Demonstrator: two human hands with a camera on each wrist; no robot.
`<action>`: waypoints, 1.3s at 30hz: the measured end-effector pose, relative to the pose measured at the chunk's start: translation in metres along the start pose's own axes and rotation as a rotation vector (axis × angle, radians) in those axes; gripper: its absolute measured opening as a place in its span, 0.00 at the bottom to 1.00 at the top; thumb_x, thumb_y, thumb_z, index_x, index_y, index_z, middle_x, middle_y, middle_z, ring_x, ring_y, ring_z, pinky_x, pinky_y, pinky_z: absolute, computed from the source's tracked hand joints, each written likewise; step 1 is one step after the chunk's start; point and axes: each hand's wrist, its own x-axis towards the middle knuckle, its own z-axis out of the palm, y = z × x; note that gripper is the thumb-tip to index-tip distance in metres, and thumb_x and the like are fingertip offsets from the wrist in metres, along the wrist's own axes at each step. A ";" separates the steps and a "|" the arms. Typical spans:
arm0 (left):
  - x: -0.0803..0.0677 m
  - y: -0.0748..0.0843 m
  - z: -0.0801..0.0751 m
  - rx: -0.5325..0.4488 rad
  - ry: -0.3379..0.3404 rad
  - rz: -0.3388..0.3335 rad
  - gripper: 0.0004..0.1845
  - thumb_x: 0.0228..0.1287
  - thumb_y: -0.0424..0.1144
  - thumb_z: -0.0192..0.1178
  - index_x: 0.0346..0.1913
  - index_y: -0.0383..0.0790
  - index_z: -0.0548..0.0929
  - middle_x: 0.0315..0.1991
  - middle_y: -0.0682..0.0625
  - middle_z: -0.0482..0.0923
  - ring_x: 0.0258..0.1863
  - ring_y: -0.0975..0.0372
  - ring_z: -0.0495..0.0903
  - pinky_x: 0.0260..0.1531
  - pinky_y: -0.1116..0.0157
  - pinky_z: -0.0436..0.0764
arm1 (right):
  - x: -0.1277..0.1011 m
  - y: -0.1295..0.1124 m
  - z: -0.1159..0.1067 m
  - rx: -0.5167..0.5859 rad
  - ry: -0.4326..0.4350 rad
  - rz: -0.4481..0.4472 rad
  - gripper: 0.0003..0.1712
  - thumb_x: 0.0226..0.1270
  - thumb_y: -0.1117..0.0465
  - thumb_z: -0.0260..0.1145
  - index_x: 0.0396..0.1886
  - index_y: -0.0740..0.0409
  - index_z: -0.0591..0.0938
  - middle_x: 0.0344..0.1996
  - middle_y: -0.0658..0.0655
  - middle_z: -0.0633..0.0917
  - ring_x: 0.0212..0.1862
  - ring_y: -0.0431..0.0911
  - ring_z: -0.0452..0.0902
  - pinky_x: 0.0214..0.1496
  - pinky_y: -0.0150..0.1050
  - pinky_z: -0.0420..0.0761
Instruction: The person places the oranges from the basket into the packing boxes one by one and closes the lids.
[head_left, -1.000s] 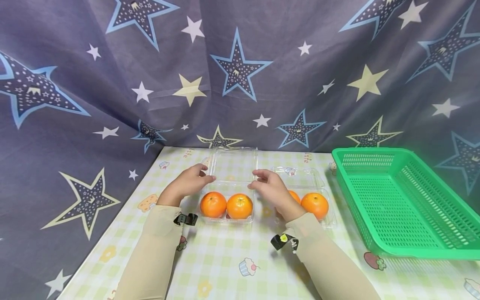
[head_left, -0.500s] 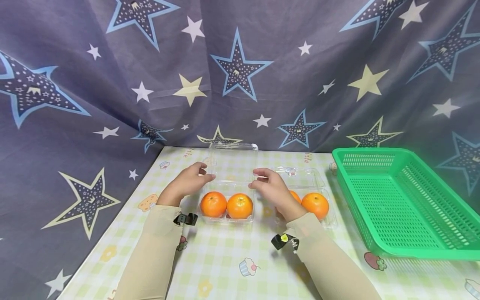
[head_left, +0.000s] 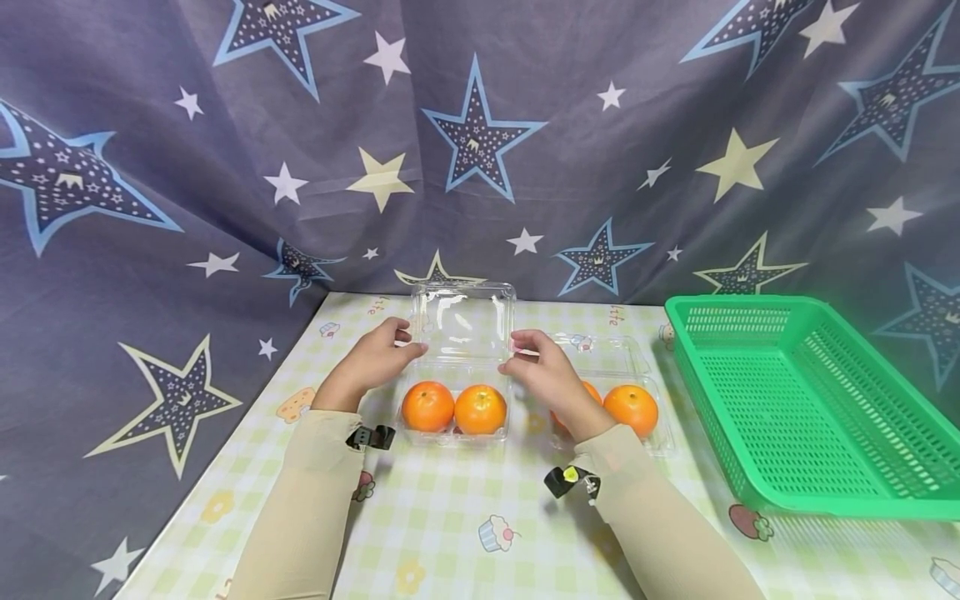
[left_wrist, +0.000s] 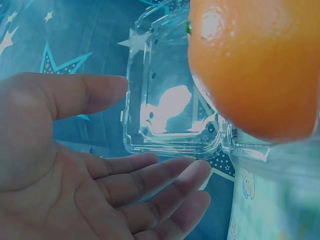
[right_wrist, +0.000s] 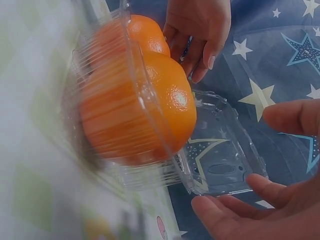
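In the head view a clear plastic clamshell box (head_left: 456, 437) holds two oranges (head_left: 481, 409) side by side. Its hinged lid (head_left: 463, 321) stands raised behind them. My left hand (head_left: 377, 358) is at the lid's left edge; in the left wrist view its thumb tip meets that edge and its fairly straight fingers (left_wrist: 155, 187) lie along the lid's back. At the lid's right edge is my right hand (head_left: 546, 375), its fingertips right against the plastic and its thumb held apart in the right wrist view.
A second clear box (head_left: 660, 437) with its lid laid back stands to the right, holding oranges (head_left: 631, 409), partly hidden by my right hand. Further right is a green plastic basket (head_left: 832, 504). A checked cloth (head_left: 420, 525) covers the table, and a star-patterned curtain (head_left: 525, 167) hangs behind.
The lid of the left box has tilted up from lying back to standing more upright. Both hands have shifted up slightly with it, while the oranges stay in place.
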 end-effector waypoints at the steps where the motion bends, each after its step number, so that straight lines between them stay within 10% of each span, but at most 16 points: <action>1: 0.000 0.000 0.000 0.001 0.003 0.004 0.40 0.73 0.56 0.59 0.77 0.36 0.61 0.72 0.37 0.71 0.71 0.42 0.71 0.67 0.45 0.72 | 0.000 0.000 0.000 0.001 -0.001 -0.001 0.37 0.60 0.60 0.71 0.70 0.56 0.73 0.67 0.61 0.77 0.68 0.58 0.76 0.73 0.53 0.72; 17: -0.002 0.001 -0.004 -0.008 0.043 0.019 0.43 0.73 0.56 0.58 0.80 0.36 0.56 0.68 0.38 0.74 0.66 0.44 0.75 0.66 0.45 0.72 | 0.001 -0.003 -0.002 0.000 -0.047 -0.011 0.53 0.59 0.60 0.70 0.83 0.52 0.58 0.63 0.60 0.79 0.66 0.56 0.78 0.70 0.52 0.75; 39: -0.008 0.004 -0.013 0.015 0.084 0.080 0.38 0.75 0.55 0.58 0.78 0.36 0.63 0.67 0.37 0.74 0.67 0.45 0.73 0.67 0.45 0.72 | -0.001 -0.009 -0.008 -0.058 0.009 -0.036 0.30 0.70 0.54 0.66 0.70 0.55 0.76 0.55 0.60 0.81 0.56 0.53 0.78 0.57 0.45 0.80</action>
